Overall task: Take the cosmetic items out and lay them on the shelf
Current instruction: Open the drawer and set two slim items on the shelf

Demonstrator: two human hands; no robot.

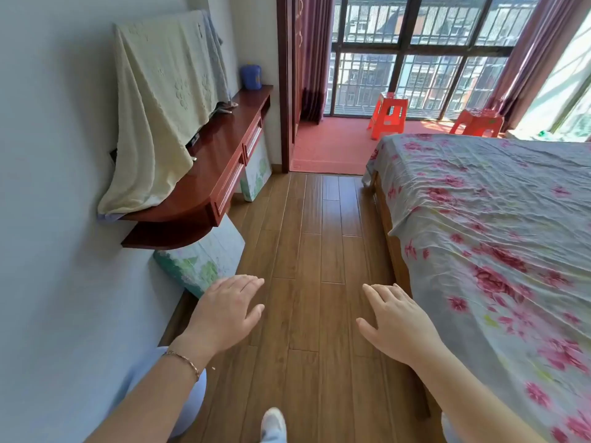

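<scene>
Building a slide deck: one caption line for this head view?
Both empty hands, left hand and right hand, held open over the wooden floor between wall shelf and bed.

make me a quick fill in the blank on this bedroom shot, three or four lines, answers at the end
1. Both the left hand and the right hand are open and hold ____.
2. The bracelet sits on the ____ wrist.
3. The cream cloth hangs over something on the red-brown ____ fixed to the wall.
4. The two plastic stools by the window are ____ in colour.

Missing words: nothing; left; shelf; orange
</scene>
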